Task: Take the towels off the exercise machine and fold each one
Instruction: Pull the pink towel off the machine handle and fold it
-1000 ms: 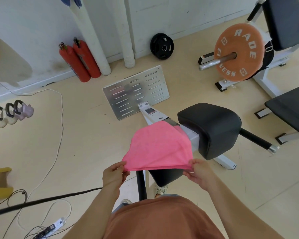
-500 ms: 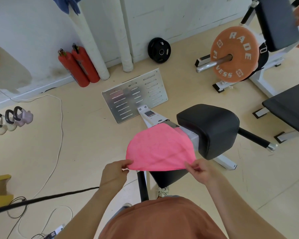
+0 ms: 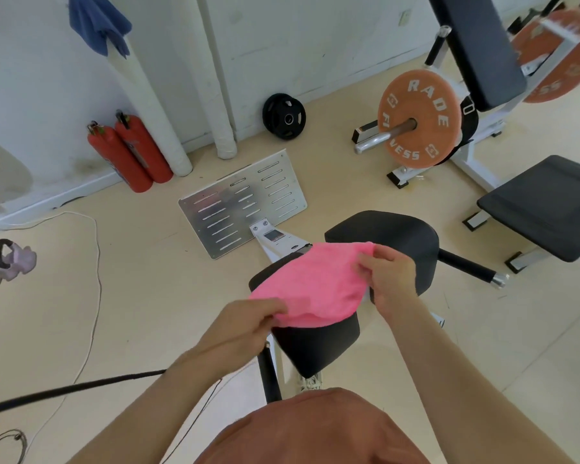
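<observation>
pink towel (image 3: pixel 315 283) hides part of the machine frame (image 3: pixel 283 244), and the far plate (image 3: pixel 559 61) is blurred.

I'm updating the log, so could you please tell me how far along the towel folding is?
Done: no folded towel shows yet. In hand: the pink towel is gripped by the left hand and the right hand above the machine's black pad, partly gathered. Left: finishing this fold; a blue cloth hangs on the white post.

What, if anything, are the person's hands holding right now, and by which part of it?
Both hold the pink towel: the left hand grips its near left edge, the right hand pinches its far right corner.
</observation>
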A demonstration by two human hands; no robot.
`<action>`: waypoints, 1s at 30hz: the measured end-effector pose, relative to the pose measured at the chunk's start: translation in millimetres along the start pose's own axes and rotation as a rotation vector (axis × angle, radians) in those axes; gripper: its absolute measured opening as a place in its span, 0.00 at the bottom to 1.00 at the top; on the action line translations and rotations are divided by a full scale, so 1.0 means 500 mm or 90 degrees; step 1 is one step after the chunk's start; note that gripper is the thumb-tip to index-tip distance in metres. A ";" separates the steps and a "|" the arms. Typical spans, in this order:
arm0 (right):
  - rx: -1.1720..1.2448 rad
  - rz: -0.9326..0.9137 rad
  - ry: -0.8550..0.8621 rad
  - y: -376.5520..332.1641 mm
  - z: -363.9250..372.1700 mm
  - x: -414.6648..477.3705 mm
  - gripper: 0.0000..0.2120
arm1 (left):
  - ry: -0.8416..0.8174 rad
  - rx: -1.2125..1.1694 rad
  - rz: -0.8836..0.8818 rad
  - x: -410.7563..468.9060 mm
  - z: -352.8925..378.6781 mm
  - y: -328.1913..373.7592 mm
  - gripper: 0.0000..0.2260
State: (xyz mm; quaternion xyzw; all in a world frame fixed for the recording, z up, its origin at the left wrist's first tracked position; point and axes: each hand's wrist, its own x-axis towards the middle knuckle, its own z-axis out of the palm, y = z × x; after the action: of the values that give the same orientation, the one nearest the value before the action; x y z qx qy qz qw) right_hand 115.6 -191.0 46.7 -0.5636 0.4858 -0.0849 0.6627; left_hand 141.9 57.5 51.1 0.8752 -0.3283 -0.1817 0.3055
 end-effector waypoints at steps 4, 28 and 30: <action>-0.066 -0.197 -0.169 -0.105 0.026 -0.086 0.10 | 0.116 -0.213 -0.026 0.075 -0.129 0.098 0.16; -0.161 -0.501 -0.419 -0.252 0.061 -0.237 0.11 | 0.251 -0.285 0.103 0.047 -0.272 0.214 0.08; -0.185 -0.531 -0.423 -0.257 0.058 -0.244 0.12 | 0.272 -0.284 0.081 0.046 -0.274 0.219 0.12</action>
State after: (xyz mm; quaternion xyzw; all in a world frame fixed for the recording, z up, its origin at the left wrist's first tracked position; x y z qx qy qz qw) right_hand 130.5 -136.2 217.1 -0.7904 -0.0073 -0.0894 0.6060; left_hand 178.5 33.2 222.5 0.7826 -0.2631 -0.0418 0.5626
